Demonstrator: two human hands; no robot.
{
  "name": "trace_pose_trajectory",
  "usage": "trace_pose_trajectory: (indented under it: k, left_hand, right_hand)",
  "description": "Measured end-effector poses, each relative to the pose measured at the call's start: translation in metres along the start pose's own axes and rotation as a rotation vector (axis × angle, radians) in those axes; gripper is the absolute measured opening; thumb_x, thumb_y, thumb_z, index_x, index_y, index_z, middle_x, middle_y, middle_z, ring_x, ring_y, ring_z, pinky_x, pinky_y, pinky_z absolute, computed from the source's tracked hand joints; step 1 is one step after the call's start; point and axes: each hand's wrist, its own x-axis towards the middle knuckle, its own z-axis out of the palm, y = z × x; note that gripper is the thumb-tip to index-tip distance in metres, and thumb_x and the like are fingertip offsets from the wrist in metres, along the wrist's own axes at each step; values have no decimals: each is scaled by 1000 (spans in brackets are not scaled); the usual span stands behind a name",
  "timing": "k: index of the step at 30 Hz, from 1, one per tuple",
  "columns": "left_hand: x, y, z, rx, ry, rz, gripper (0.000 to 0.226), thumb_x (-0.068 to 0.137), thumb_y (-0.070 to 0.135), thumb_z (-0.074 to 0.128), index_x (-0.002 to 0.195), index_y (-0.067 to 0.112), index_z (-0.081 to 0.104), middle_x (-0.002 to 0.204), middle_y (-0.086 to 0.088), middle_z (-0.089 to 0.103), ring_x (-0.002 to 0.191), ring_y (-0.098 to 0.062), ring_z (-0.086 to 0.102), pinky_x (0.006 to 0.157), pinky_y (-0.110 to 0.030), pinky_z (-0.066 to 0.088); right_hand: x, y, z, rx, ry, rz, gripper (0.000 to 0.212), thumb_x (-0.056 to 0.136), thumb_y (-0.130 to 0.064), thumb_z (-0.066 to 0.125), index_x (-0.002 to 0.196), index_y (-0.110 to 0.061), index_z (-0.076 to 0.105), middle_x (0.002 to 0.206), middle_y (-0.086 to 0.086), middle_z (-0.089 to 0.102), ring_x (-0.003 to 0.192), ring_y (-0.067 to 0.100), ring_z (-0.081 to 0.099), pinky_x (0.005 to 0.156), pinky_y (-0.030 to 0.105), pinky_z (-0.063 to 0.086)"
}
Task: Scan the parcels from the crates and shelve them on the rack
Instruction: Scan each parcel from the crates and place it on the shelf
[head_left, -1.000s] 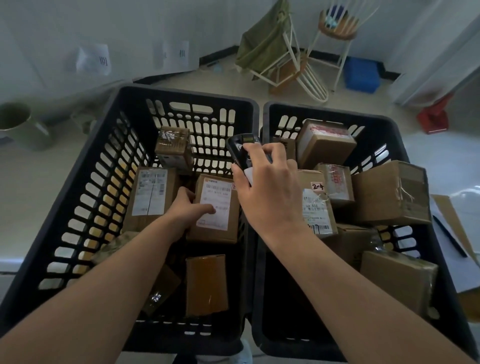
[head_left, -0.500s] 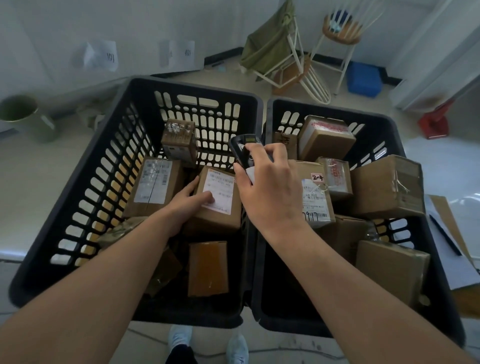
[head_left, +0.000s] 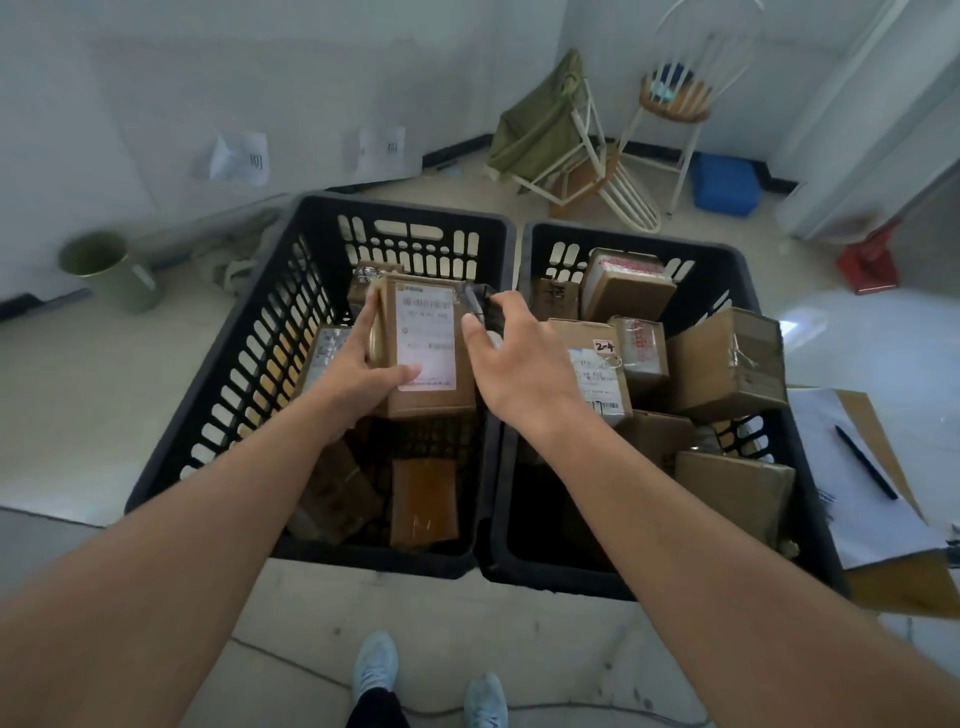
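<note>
Left hand (head_left: 358, 371): thumb across the white shipping label and fingers behind the far edge, grasping a brown cardboard parcel (head_left: 423, 348) raised above the left crate (head_left: 218, 395). Right hand (head_left: 519, 364): fingers curled around a black handheld scanner (head_left: 480, 306), at 3 o'clock of the parcel, just beside it. Right crate (head_left: 779, 467): further taped parcels, one marked "2-4" (head_left: 592, 364). Clipboard with pen (head_left: 865, 462) at 3 o'clock of that crate.

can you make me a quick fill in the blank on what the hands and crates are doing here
1. The left hand holds a parcel over the ____ crate.
2. The right hand grips a ____ beside that parcel's label.
3. A box in the right crate is marked ____.
4. A ____ lies on the paper right of the crates.

Missing words: left; scanner; 2-4; pen
</note>
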Motion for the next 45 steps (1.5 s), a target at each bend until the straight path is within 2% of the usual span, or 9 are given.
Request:
trace_pose_trajectory:
  k: [4, 7, 12, 19, 25, 31, 34, 42, 45]
  left_hand:
    - [-32, 28, -7, -52, -18, 53, 109, 94, 20, 77, 137, 87, 4, 157, -8, 45, 125, -32, 60, 97, -59, 57]
    - [-54, 46, -11, -85, -24, 66, 106, 96, 18, 75, 128, 93, 9, 143, -3, 53, 118, -35, 65, 82, -62, 62]
    - [-89, 77, -21, -79, -31, 187, 110, 97, 5, 71, 146, 80, 6, 148, -2, 57, 117, -22, 67, 88, -52, 63]
    - [-142, 123, -31, -59, 33, 330, 112, 95, -8, 66, 153, 70, 12, 162, -10, 35, 137, -40, 50, 96, -64, 56]
    - [-174, 144, -48, -5, 58, 400, 112, 94, -6, 67, 152, 70, 10, 161, -14, 33, 130, -38, 54, 86, -51, 62]
    - [-182, 157, -77, 20, 91, 546, 114, 92, -5, 71, 156, 67, 10, 132, 12, 34, 105, -18, 58, 59, -22, 60]
    - [-186, 163, -96, 121, 122, 590, 116, 91, 0, 75, 155, 69, 8, 127, 5, 32, 93, -10, 52, 55, -16, 56]
    - [-205, 169, -125, 189, 111, 644, 116, 90, 2, 77, 150, 75, 10, 149, -11, 32, 111, -24, 50, 56, -18, 58]
    - [-211, 170, -132, 215, 127, 645, 115, 91, 2, 76, 153, 70, 9, 149, -13, 32, 115, -28, 45, 51, -15, 55]
  right_hand:
    - [-18, -11, -22, 109, -39, -31, 44, 110, -50, 45, 146, -25, 47, 119, 6, 68, 110, 29, 65, 99, 54, 55]
    - [-33, -20, -38, 112, -41, -61, 46, 109, -50, 47, 147, -25, 48, 120, 5, 69, 108, 29, 66, 98, 54, 55]
    - [-58, -36, -62, 82, -25, -153, 47, 108, -48, 49, 146, -21, 51, 120, 8, 70, 110, 32, 65, 102, 56, 52]
    - [-97, -55, -93, -32, 57, -327, 32, 107, -45, 50, 131, -26, 61, 113, 0, 71, 101, 25, 65, 98, 50, 52]
    - [-120, -75, -121, -109, 45, -419, 43, 104, -48, 58, 142, -29, 64, 124, 0, 72, 109, 22, 65, 91, 38, 50]
    - [-147, -97, -134, -157, 6, -466, 46, 105, -50, 59, 145, -28, 61, 94, -9, 67, 77, 11, 62, 61, 26, 38]
    - [-162, -109, -136, -168, 33, -473, 48, 106, -51, 58, 148, -29, 58, 80, -13, 60, 62, 2, 53, 55, 21, 32]
    - [-201, -133, -128, -246, 117, -459, 44, 104, -53, 60, 143, -34, 61, 84, -15, 63, 52, -4, 57, 44, 11, 34]
    - [-210, -136, -125, -274, 133, -437, 43, 103, -55, 60, 140, -34, 63, 86, -18, 60, 61, -1, 54, 52, 17, 34]
